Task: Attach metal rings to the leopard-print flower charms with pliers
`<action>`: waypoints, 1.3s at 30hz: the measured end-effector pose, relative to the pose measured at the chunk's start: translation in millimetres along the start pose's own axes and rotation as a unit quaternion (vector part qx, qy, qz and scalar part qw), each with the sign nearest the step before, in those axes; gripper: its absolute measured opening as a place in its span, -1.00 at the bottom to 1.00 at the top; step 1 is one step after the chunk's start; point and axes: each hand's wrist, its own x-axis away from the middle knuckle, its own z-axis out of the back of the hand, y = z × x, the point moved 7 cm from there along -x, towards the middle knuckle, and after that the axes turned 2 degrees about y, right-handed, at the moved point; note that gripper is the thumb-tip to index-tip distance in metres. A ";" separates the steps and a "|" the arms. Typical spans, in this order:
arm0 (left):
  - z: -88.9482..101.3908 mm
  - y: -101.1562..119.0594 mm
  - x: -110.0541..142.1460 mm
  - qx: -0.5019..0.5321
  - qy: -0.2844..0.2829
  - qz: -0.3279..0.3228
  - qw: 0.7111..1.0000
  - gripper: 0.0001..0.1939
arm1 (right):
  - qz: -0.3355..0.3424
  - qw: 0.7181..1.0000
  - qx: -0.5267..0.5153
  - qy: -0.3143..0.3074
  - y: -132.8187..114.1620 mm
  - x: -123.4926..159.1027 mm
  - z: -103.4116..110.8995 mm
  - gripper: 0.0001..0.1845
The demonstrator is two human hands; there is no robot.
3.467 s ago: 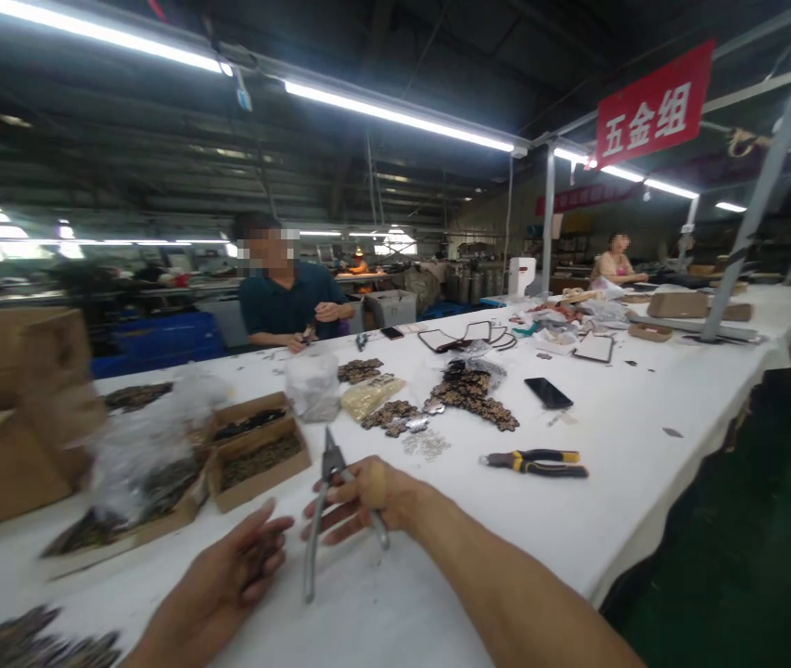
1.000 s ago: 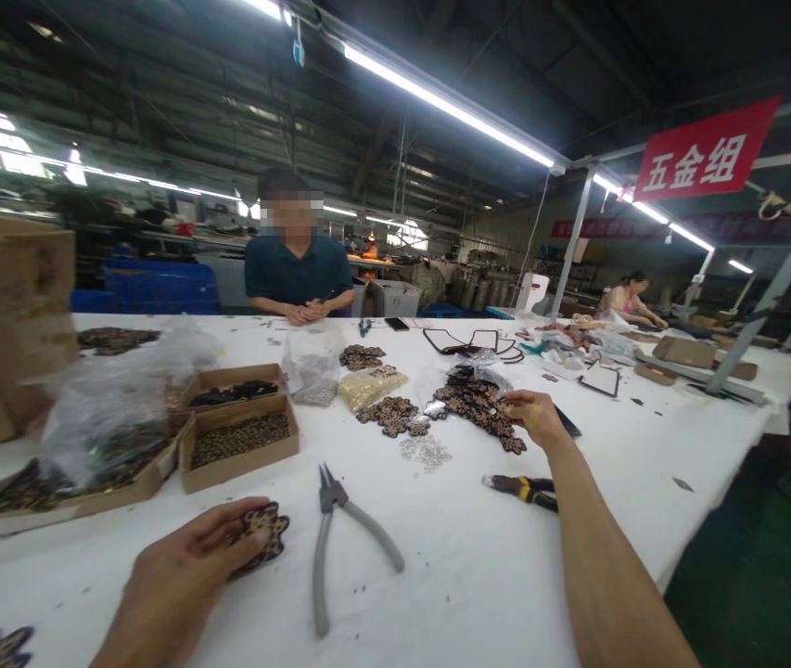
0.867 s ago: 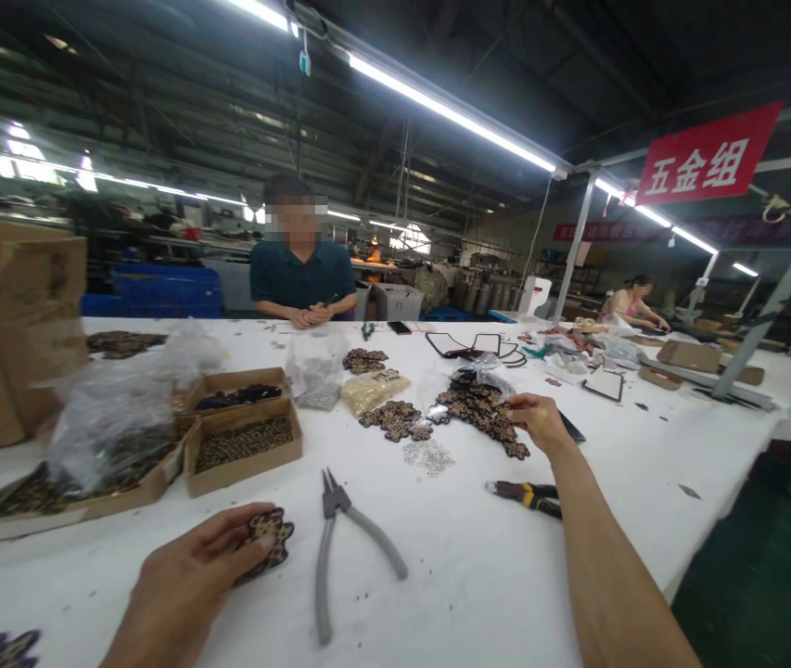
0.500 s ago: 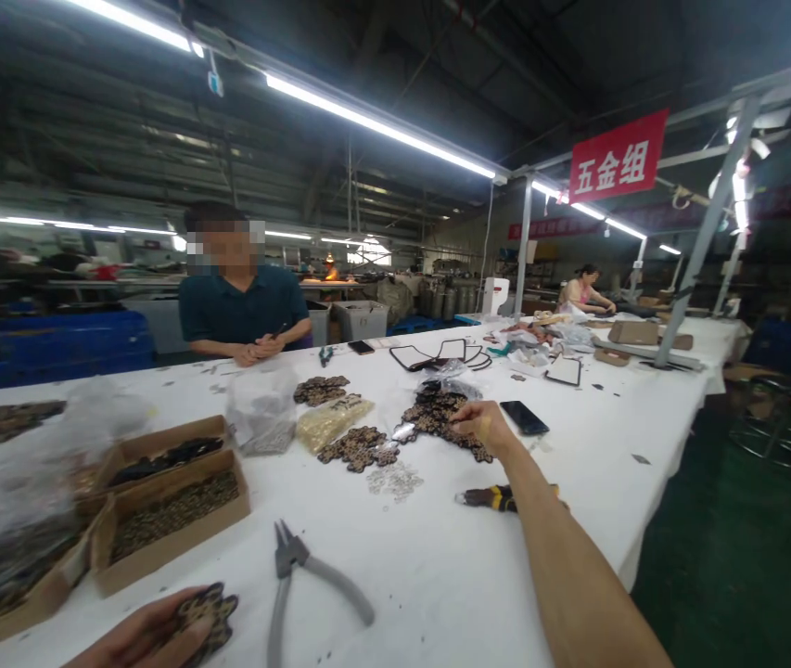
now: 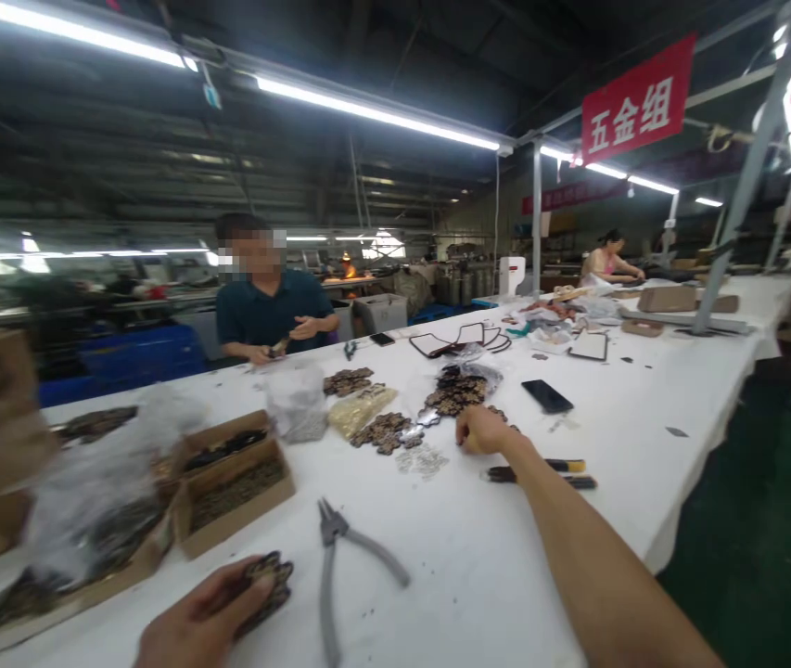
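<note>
My left hand (image 5: 204, 612), low in the head view, pinches a flower-shaped brown patterned piece (image 5: 274, 589) between thumb and fingers. To its right lie grey-handled pliers (image 5: 333, 527), spread apart on the white table. My right hand (image 5: 484, 431) is farther out with its fingers curled together, at the near edge of a heap of similar dark patterned pieces (image 5: 454, 394). What its fingertips hold, if anything, is hidden. Left of that hand are small clear bits (image 5: 423, 461) and another pile of patterned pieces (image 5: 385, 432). A yellow-handled tool (image 5: 566, 466) lies beneath my right forearm.
Cardboard boxes of small metal parts (image 5: 238, 501) stand at left, beside plastic bags (image 5: 89, 501). A yellowish bag (image 5: 362, 411), a clear bag (image 5: 296, 401) and a black phone (image 5: 546, 396) lie farther out. A co-worker (image 5: 274, 311) is across the white table (image 5: 451, 566).
My right hand has drawn back from the heap toward me, fingers still curled. My left hand still holds the flower-shaped piece. The view has shifted, and the co-worker's hands have moved apart.
</note>
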 end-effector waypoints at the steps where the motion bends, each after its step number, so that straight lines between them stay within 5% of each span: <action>1: -4.5 0.8 4.8 0.010 -0.052 0.002 0.999 -0.42 | 0.001 1.000 0.011 -0.009 0.9 1.4 -3.4 -0.81; 17: 6.0 8.3 38.4 0.050 -0.083 -0.072 0.993 -0.65 | 0.104 0.991 -0.041 -0.076 -62.5 25.7 -69.1 -0.78; 22: -6.8 22.2 66.6 0.061 -0.170 -0.066 0.981 -0.68 | 0.113 0.982 -0.111 -0.099 -81.8 37.5 -78.7 -0.84; 29: -21.4 13.1 74.5 0.084 -0.170 -0.024 0.982 -0.61 | 0.168 0.972 -0.104 -0.128 -109.5 52.5 -90.1 -0.82; 33: -43.7 9.6 56.7 0.111 -0.179 -0.026 0.977 -0.62 | 0.164 0.980 -0.057 -0.096 -100.3 45.2 -76.6 -0.85; 39: -58.2 -4.7 29.0 0.158 -0.176 -0.027 0.971 -0.54 | 0.103 0.991 0.002 -0.084 -53.0 24.1 -49.6 -0.86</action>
